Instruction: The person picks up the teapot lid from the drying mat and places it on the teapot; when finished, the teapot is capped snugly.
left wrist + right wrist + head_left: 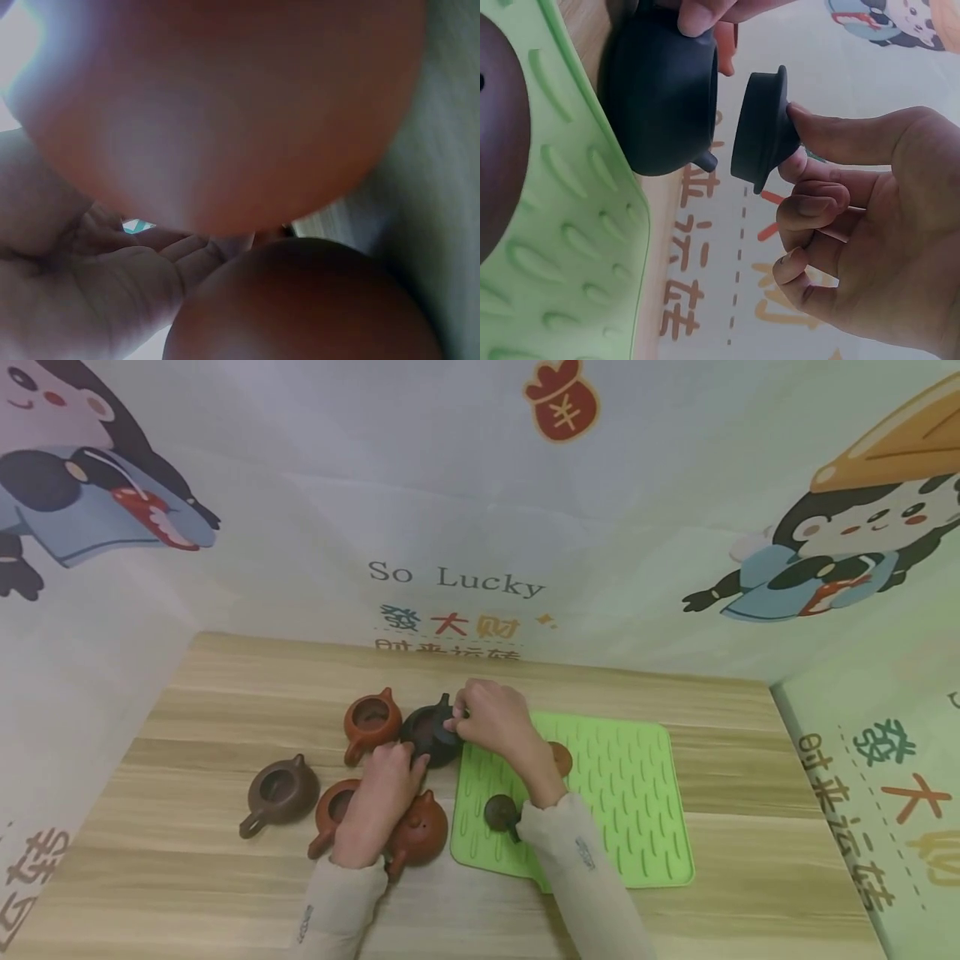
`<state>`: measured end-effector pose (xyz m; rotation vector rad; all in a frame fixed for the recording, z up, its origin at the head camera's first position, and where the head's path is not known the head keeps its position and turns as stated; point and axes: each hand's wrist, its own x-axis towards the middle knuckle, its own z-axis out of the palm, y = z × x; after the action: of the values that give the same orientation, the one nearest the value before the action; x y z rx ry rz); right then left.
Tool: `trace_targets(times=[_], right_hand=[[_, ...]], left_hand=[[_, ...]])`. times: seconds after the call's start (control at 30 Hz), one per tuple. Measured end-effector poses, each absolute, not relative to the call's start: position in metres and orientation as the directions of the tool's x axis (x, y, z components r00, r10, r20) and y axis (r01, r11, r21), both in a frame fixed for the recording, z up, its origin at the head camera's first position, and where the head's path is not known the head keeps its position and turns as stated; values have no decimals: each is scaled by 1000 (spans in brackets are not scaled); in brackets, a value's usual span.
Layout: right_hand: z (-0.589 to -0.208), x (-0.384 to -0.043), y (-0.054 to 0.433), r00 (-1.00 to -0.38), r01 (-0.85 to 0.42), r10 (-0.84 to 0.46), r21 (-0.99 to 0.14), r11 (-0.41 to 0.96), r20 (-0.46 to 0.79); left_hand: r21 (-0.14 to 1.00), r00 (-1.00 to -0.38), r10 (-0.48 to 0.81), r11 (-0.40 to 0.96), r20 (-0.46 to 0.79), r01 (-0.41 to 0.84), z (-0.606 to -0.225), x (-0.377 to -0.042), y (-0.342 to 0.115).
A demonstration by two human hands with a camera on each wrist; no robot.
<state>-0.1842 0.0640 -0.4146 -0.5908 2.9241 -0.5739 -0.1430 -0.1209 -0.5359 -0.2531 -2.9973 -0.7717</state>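
Observation:
A black teapot (656, 97) stands at the left edge of the green mat, its round mouth uncovered. At its handle side my left hand (385, 781) grips it; in the right wrist view the tip of a finger or thumb rests on the pot near the handle. My right hand (491, 714) pinches the knob of a black lid (756, 133) between thumb and fingers. The lid is tilted and held just apart from the teapot's mouth. The left wrist view is filled by two rounded reddish teapots, blurred, with my left palm beside them.
Left of the hands stand a lidless brown teapot (283, 792), a lidless orange teapot (372, 720) and another orange one (330, 814) partly behind my left arm. A lidded orange teapot (422, 833) is close by. The green mat (630, 802) bears a brown lid (498, 812) and an orange lid (561, 758).

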Motion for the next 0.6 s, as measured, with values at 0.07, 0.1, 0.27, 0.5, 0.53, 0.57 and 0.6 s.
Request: trace_targets(times=[0.07, 0.1, 0.27, 0.5, 0.53, 0.57, 0.6], right_hand=[[-415, -188, 60, -916, -357, -400, -371, 857, -43], [-415, -190, 58, -913, -358, -405, -369, 857, -54], [-415, -195, 50, -900, -364, -425, -377, 852, -92], [-418, -196, 44, -903, -353, -418, -380, 855, -101], [-418, -196, 44, -904, -353, -416, -379, 855, -98], [-419, -197, 43, -904, -355, -417, -380, 854, -93], [-419, -197, 43, -904, -357, -419, -381, 853, -89]], left_hand=[[476, -986, 149, 863, 76, 167, -537, -144, -122], [476, -986, 150, 863, 75, 168, -537, -144, -122], [475, -985, 151, 863, 85, 173, -539, -144, -122], [463, -983, 145, 867, 116, 183, -538, -142, -121], [461, -983, 146, 868, 116, 183, -538, -141, -121], [462, -983, 145, 868, 115, 182, -537, -141, -121], [463, -983, 144, 868, 114, 181, -537, -141, -121]])
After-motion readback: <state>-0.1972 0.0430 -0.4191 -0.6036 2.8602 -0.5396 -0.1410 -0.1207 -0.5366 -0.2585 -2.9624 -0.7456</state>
